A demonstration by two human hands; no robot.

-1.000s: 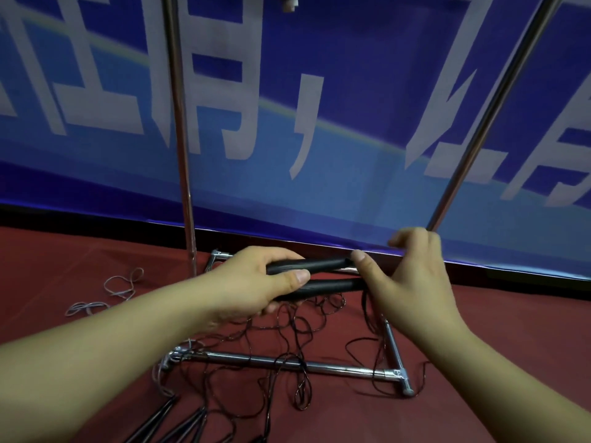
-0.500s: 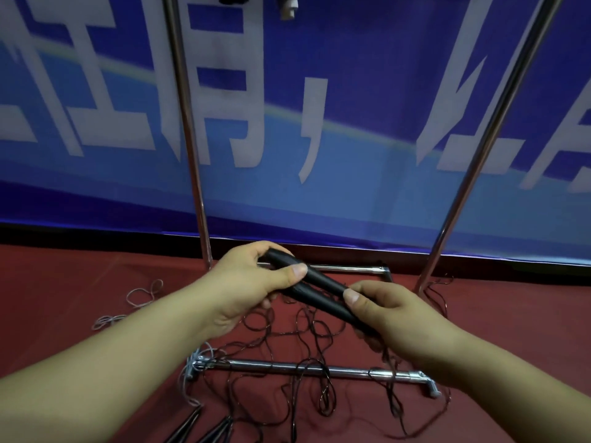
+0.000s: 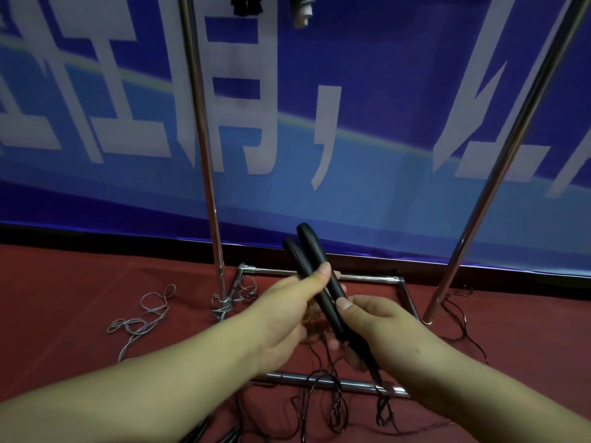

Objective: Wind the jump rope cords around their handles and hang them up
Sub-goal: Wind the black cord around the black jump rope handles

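While both hands hold the two black handles (image 3: 311, 270) side by side above the rack base (image 3: 319, 278), the left hand (image 3: 287, 318) pinches them mid-length and the right hand (image 3: 380, 334) wraps their near ends. Handles look light, stiff and grippy. The black cord (image 3: 332, 410) looks thin, limp and tangle-prone, trailing loose on the red floor (image 3: 64, 298). The blue banner (image 3: 367, 91) bears large white characters, cropped and unreadable.

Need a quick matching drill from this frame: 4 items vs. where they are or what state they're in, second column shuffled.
Things:
1. black handles
2. black cord
3. grey cord
4. rack base bar

States:
A. loose on the red floor at left
B. held side by side in both hands
C. lying across the floor, shiny metal
D. tangled, unwound under the hands

Pairs: 1-B, 2-D, 3-A, 4-C
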